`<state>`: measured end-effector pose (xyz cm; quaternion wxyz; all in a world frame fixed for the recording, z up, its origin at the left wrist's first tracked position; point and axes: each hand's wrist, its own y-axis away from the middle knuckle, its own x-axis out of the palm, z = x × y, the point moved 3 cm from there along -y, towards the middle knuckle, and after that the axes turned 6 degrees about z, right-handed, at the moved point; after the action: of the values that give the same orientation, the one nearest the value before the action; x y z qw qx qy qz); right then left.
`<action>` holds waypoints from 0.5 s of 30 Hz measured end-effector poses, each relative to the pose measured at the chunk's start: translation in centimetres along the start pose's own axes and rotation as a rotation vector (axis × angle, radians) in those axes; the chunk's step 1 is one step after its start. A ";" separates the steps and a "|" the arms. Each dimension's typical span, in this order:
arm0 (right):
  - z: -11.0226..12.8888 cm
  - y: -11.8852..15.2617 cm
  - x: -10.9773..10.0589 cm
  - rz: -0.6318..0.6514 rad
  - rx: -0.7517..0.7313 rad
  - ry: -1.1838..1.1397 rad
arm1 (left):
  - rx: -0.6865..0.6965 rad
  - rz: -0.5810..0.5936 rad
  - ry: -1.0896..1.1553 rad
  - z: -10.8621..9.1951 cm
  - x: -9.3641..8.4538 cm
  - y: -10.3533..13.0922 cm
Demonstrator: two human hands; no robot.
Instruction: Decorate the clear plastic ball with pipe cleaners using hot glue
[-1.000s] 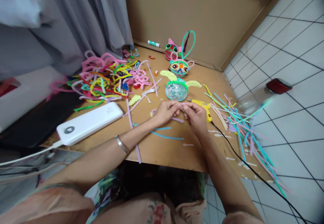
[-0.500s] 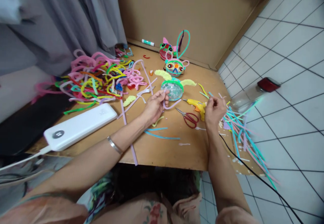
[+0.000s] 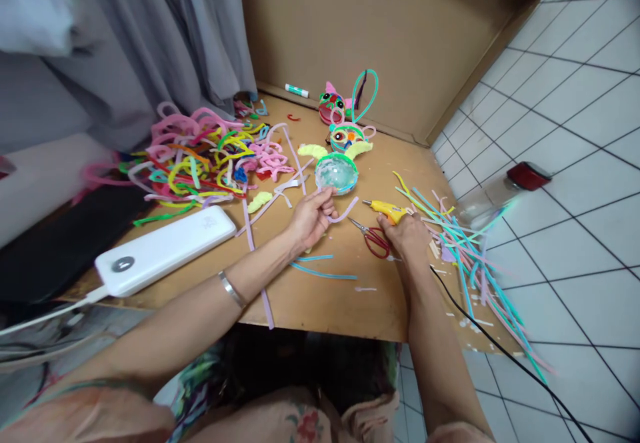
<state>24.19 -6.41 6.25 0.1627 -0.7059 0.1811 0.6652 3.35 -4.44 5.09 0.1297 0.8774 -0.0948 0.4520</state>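
Pinched fingers of my left hand [image 3: 314, 217] hold a curved lilac pipe cleaner [image 3: 347, 211], close to the near rim of a clear round ornament [image 3: 337, 175]. That ornament has a green edge and two pale yellow fuzzy ears [image 3: 313, 152]. On the right, my right hand [image 3: 407, 235] is wrapped round the yellow glue gun [image 3: 390, 210], whose nozzle points left. Red-handled scissors [image 3: 376, 242] lie just left of my right hand. Two blue pipe cleaners [image 3: 330, 275] rest on the table nearer to me.
A tangled heap of colourful pipe cleaners [image 3: 200, 156] and a white power bank [image 3: 165, 249] are on the left. Straight pipe cleaners [image 3: 467, 249] spread at the right, by a black cord [image 3: 475, 323]. Two finished animal faces [image 3: 347, 137] stand behind, before a cardboard wall [image 3: 360, 36].
My right hand has moved down and left onto the glue gun. My left hand keeps the lilac piece, and the ornament sits slightly further left and is turned. The view has shifted slightly.
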 end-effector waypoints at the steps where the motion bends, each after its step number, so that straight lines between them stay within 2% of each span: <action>1: 0.0 0.0 0.1 0.000 -0.004 -0.001 | -0.010 -0.003 -0.005 0.0 0.0 0.0; 6: -0.1 0.1 0.6 -0.075 -0.015 -0.028 | -0.042 -0.009 -0.023 0.1 0.0 0.0; 11: 0.0 0.2 0.5 -0.315 -0.157 -0.077 | -0.037 0.003 -0.063 0.4 -0.3 -0.1; 13: 0.3 0.3 0.4 -0.391 -0.262 -0.150 | 0.045 0.022 -0.145 -0.3 -0.6 -0.3; 15: 0.7 0.4 0.5 -0.414 -0.346 -0.202 | 0.200 0.020 -0.262 -1.8 -1.0 -0.6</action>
<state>23.39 -6.45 5.76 0.1894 -0.6751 -0.1002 0.7059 1.62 -3.23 5.20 0.0238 0.9364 -0.0743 0.3423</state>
